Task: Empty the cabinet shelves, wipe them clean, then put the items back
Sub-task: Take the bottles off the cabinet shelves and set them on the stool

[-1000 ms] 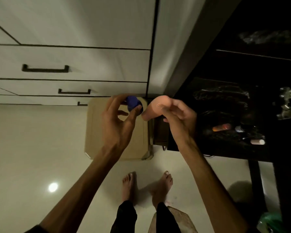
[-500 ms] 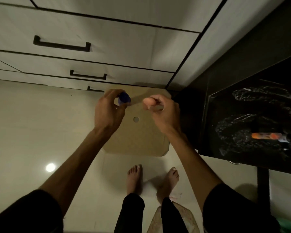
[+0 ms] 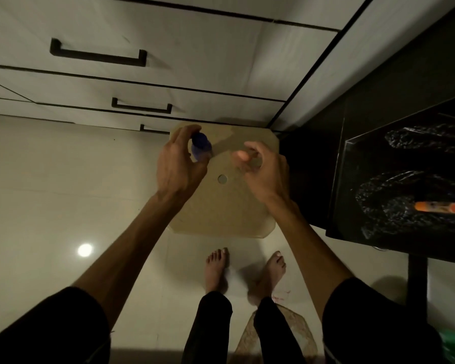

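My left hand (image 3: 177, 164) grips a small blue-capped bottle (image 3: 200, 147) over the far left part of a tan stool top (image 3: 221, 206). My right hand (image 3: 263, 168) holds a small peach-coloured item (image 3: 241, 155) in curled fingers above the stool's right side; motion blur hides its shape. Both hands hover low over the stool, which has a round hole (image 3: 222, 179) in its middle.
White drawers with black handles (image 3: 97, 52) stand behind the stool. At right, a dark cabinet shelf (image 3: 352, 179) holds black plastic bags (image 3: 394, 206) and an orange tube (image 3: 436, 207). My bare feet (image 3: 216, 269) stand on pale floor tiles in front of the stool.
The view has tilted down and both hands have dropped from in front of the cabinet toward the stool top, still holding the blue bottle and the peach item.
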